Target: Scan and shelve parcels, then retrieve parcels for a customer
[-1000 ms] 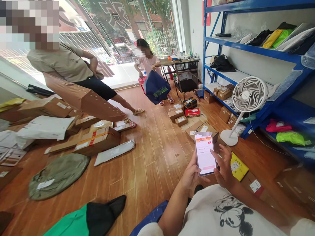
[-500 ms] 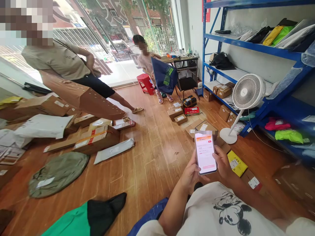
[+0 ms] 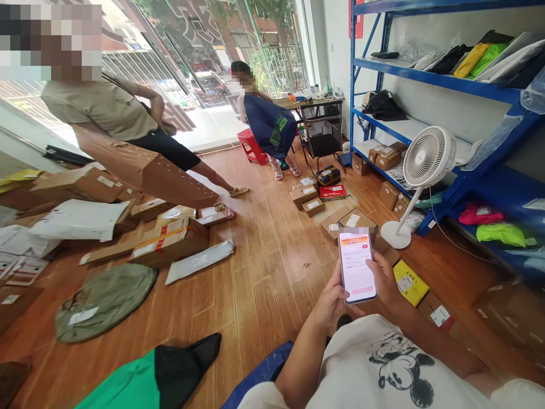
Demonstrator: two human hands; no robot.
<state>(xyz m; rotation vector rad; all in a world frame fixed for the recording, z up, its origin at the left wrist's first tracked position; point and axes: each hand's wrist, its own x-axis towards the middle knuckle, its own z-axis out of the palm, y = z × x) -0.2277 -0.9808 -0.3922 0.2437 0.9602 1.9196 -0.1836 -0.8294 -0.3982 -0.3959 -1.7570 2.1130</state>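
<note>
A smartphone (image 3: 357, 270) with a lit white screen and an orange-red banner is held upright in front of my chest. My left hand (image 3: 332, 298) grips its lower left edge, the thumb near the bottom corner of the screen. Along the phone's right edge is my right hand (image 3: 383, 275), its thumb at the side of the screen. The fingers behind the phone are mostly hidden. Close to my right forearm lies a yellow parcel (image 3: 409, 284) with a label, and beyond the phone sits a flat cardboard box (image 3: 355, 218).
A white fan (image 3: 430, 162) stands by blue shelves (image 3: 443, 71) at the right. Parcels, including a taped box (image 3: 170, 241), cover the left floor. One person (image 3: 102, 108) stands at the left; another, by a red stool (image 3: 251, 145), holds a dark blue bag (image 3: 270, 125).
The person by the stool has drawn the dark blue bag leftward, in front of their body. My right thumb has shifted slightly up and left over the phone's edge.
</note>
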